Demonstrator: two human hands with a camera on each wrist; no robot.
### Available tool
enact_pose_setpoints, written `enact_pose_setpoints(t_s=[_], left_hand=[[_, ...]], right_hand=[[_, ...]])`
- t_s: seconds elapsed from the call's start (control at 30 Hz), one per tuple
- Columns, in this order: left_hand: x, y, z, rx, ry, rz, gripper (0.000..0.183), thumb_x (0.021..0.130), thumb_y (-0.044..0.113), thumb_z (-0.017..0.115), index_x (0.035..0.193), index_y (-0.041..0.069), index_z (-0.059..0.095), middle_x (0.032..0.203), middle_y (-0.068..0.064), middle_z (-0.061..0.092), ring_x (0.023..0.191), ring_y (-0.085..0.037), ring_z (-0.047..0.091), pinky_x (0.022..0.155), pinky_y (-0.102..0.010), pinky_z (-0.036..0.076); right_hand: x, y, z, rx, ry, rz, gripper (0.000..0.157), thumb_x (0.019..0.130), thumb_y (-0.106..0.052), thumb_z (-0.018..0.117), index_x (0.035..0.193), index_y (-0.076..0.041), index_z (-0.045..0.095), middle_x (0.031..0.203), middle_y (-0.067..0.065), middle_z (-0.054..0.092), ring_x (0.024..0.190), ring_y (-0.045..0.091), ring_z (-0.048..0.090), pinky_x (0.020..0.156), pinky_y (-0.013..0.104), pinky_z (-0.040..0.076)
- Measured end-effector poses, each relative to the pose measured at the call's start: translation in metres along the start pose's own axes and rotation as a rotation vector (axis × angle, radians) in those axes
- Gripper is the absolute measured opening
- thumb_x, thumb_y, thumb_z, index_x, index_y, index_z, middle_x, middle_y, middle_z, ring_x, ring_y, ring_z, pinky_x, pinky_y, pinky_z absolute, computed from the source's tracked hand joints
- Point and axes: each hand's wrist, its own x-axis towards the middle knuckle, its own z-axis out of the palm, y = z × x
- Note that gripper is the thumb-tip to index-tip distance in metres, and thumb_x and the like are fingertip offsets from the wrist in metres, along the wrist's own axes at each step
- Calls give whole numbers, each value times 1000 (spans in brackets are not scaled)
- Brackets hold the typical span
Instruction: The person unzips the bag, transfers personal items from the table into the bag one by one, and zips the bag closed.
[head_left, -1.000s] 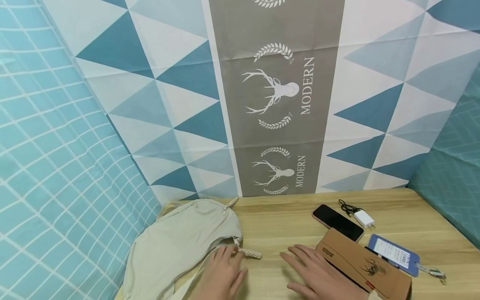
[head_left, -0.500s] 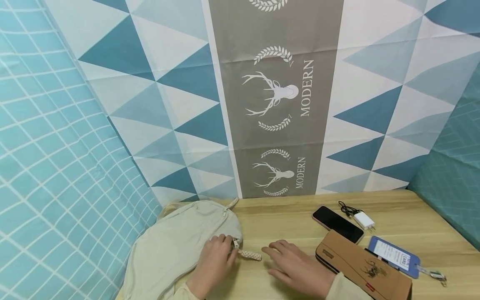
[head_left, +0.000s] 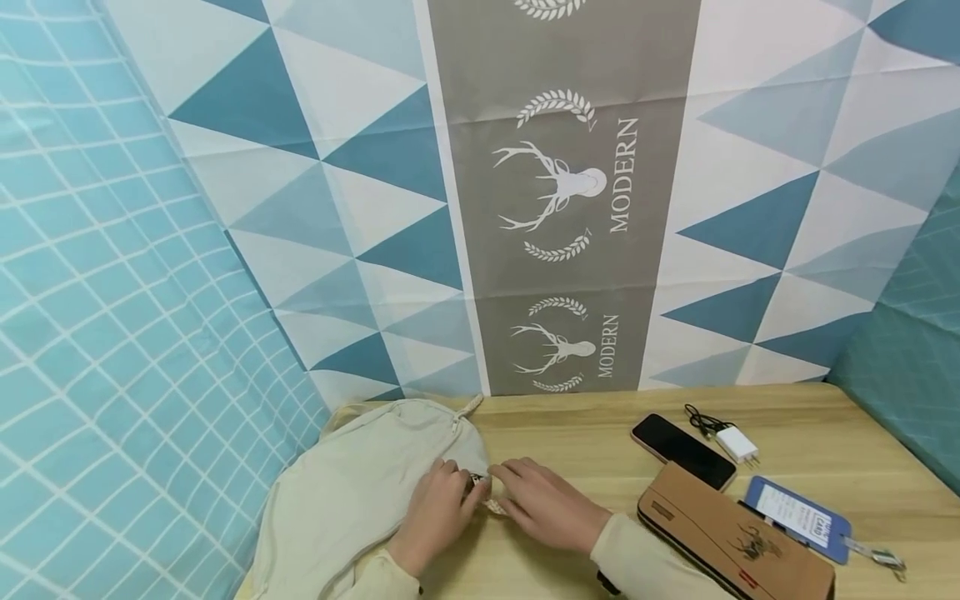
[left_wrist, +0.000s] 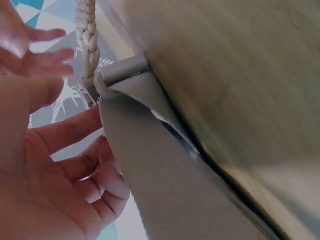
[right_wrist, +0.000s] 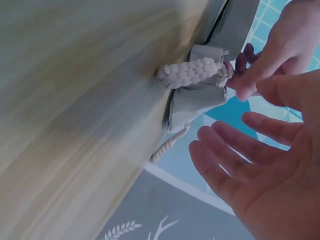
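At the right end of a pale cloth bag (head_left: pixel 352 483) on a wooden table (head_left: pixel 562 433), a person's right hand (head_left: pixel 551 507) has moved in beside the left hand (head_left: pixel 435 512), the head view shows. Both now meet at a braided cord (head_left: pixel 495 506), which suggests that the work centers there. The forearms angle inward; a brown case (head_left: pixel 738 533) lies by the right sleeve (head_left: pixel 641 554). Seen from the left wrist, bent left fingers touch the bag's edge, the thumb apart; whether they grip it cannot be told. Seen from the right wrist, the right fingers are parted, holding nothing, near the cord.
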Motion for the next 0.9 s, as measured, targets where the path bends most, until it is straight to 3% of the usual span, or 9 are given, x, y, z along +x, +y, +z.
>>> enact_pose_setpoints(t_s=[0.17, 0.33, 0.47, 0.73, 0.9], left_hand=[[-3, 2, 7, 20, 31, -3, 29, 73, 33, 69, 54, 18, 53, 57, 8, 36, 54, -14, 39, 45, -25, 27], [-5, 2, 7, -28, 4, -19, 21, 68, 21, 68, 56, 18, 51, 59, 6, 39, 53, -11, 38, 44, -24, 30], [-5, 1, 4, -92, -67, -55, 18, 74, 20, 65, 64, 17, 51, 62, 7, 40, 49, -6, 36, 41, -21, 29], [-3, 0, 3, -136, -179, -54, 16, 87, 21, 54, 73, 17, 48, 61, 8, 40, 48, -6, 37, 43, -22, 32], [-5, 1, -1, -104, -150, -34, 15, 91, 23, 50, 78, 17, 48, 62, 9, 41, 51, -5, 40, 43, -23, 32]], right_hand=[[12, -5, 9, 54, -14, -9, 35, 90, -18, 53, 124, -11, 48, 108, 1, 57, 98, 11, 54, 81, 27, 47], [18, -9, 18, 112, -34, -18, 27, 92, -15, 50, 118, -12, 50, 95, -2, 59, 87, 7, 55, 72, 23, 47], [22, -9, 26, 124, 3, 3, 22, 92, -15, 49, 113, -13, 53, 90, -5, 60, 81, 5, 56, 69, 23, 48], [26, -5, 38, 212, 24, 181, 16, 91, -24, 53, 102, -12, 53, 72, -9, 55, 59, -1, 48, 52, 19, 41], [28, -2, 39, 233, 50, 181, 11, 91, -25, 53, 86, -16, 54, 64, -13, 51, 54, -2, 45, 49, 16, 38]])
